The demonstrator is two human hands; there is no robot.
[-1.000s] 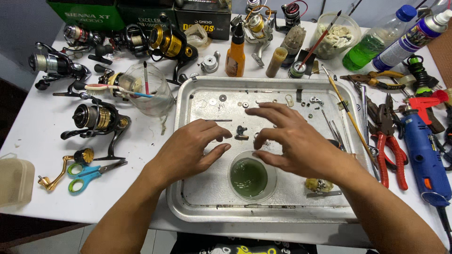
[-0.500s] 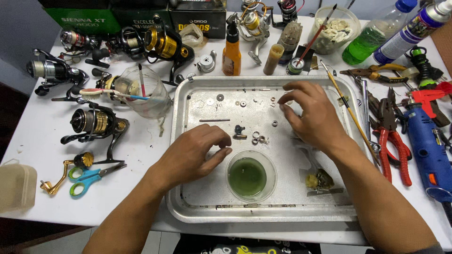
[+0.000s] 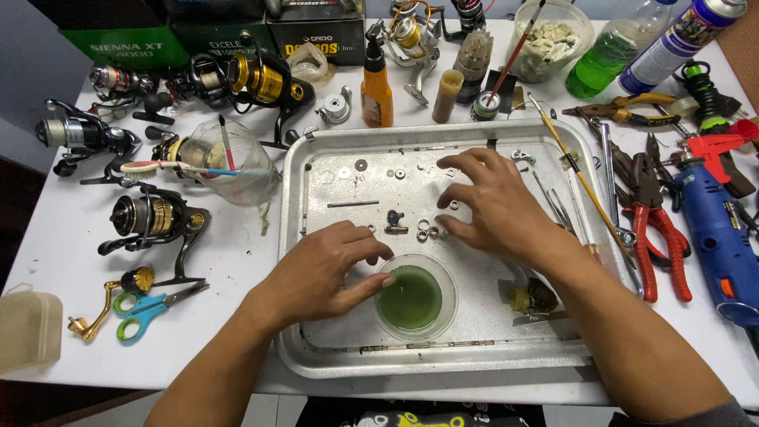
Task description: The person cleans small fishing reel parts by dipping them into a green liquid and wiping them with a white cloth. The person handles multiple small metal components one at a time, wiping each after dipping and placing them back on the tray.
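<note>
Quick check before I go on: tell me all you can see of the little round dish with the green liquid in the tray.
The dish is small, round, shallow and clear, plastic or glass by its look. It stands upright near the front middle of the metal tray, filled with murky green liquid. The left hand lies against its left rim, thumb touching the edge. The right hand is apart from it, spread over small rings and washers lying further back. Nothing shows inside the liquid.

bowl: green liquid | tray: silver | pliers: red handles | drill: blue
</note>
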